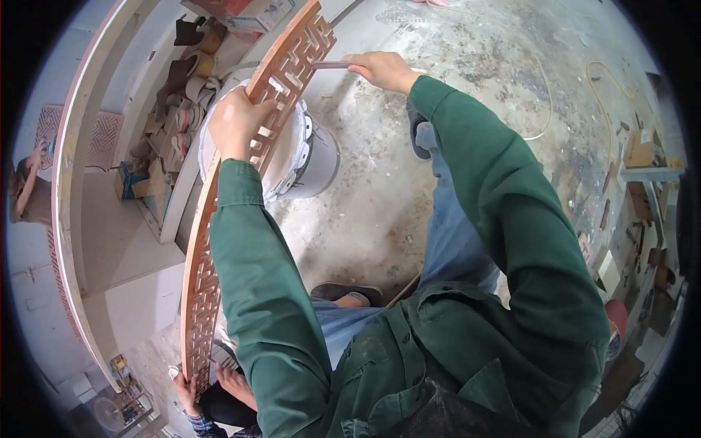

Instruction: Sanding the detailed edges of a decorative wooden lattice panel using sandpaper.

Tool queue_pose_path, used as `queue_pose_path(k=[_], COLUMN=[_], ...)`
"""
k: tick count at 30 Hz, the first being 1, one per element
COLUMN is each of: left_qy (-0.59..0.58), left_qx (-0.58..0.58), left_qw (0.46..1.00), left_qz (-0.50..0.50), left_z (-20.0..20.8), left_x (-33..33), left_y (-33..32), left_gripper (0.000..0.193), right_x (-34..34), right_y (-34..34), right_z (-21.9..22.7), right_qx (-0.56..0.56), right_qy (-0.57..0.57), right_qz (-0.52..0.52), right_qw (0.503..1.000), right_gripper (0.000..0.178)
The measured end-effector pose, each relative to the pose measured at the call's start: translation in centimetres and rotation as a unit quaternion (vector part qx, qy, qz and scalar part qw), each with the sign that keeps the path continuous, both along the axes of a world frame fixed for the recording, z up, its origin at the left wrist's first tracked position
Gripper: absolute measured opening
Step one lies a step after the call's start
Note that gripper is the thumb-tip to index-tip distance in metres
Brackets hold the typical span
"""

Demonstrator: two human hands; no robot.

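Left grip (237, 120) holds wooden fretwork panel (196, 244); right grip (385, 71) holds slim stick (331, 65) at its edge, with room above floor (380, 219).

Matt wooden fretwork (282, 48); plastic bucket (318, 166)

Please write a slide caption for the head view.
Left hand grips a lattice panel; right hand holds a slim tool.

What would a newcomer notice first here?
Probably the long reddish-brown fretwork panel, curving from the top centre to the lower left, gripped by the left hand near a white bucket. Next, the right hand, upper centre, holding a thin strip against the panel's cut-outs. Then another person's hand at the panel's lower end.
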State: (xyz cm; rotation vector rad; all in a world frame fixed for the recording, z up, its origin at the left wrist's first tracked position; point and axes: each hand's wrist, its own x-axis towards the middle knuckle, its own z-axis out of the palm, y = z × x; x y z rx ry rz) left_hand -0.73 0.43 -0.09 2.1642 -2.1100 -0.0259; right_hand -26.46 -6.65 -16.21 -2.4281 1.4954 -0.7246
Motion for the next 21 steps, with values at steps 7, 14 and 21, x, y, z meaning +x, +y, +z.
queue_pose_path(k=[7,14,21], left_qy=[0.003,0.002,0.007], left_qx=[-0.016,-0.017,-0.015], left_qw=[1.0,1.0,1.0], left_qz=[0.001,0.007,-0.007], left_z=[-0.1,-0.2,-0.2], left_x=[0.7,0.4,0.6], left_y=[0.1,0.0,-0.2], left_gripper=[0.039,0.04,0.043], right_x=[1.6,6.7,3.7], right_y=[-1.8,1.2,-1.5], right_z=[2.9,4.8,3.9], right_qx=[0.06,0.118,0.111], right_qy=[-0.006,0.026,-0.003], right_qz=[-0.05,-0.044,-0.085], right_qw=[0.997,0.992,0.99], right_gripper=[0.028,0.027,0.027])
